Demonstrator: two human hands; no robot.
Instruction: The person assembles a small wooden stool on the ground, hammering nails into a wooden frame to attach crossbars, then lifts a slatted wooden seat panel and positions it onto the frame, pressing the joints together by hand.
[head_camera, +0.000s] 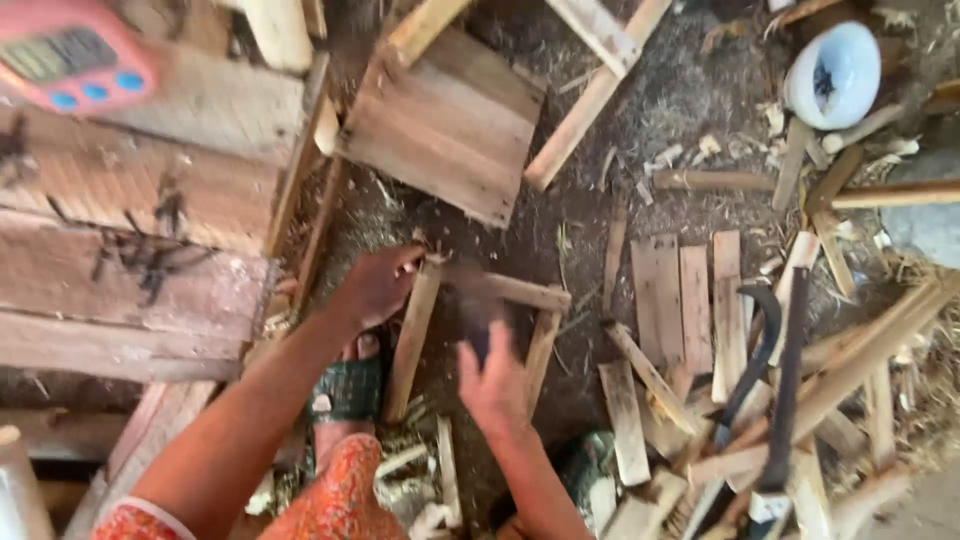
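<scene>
Big plank pallet (130, 230) at my left, a square board (445, 125) lying beyond on the dirt. Small frame of wooden slats (480, 320) on the ground before my feet. My left hand (375, 285) grips the frame's left slat at its top corner. My right hand (493, 385) is blurred; grip unclear.

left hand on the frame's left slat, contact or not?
Touching. The head view shows the left hand gripping the top end of the left slat of the small wooden frame, fingers wrapped over the corner with no gap.
</scene>
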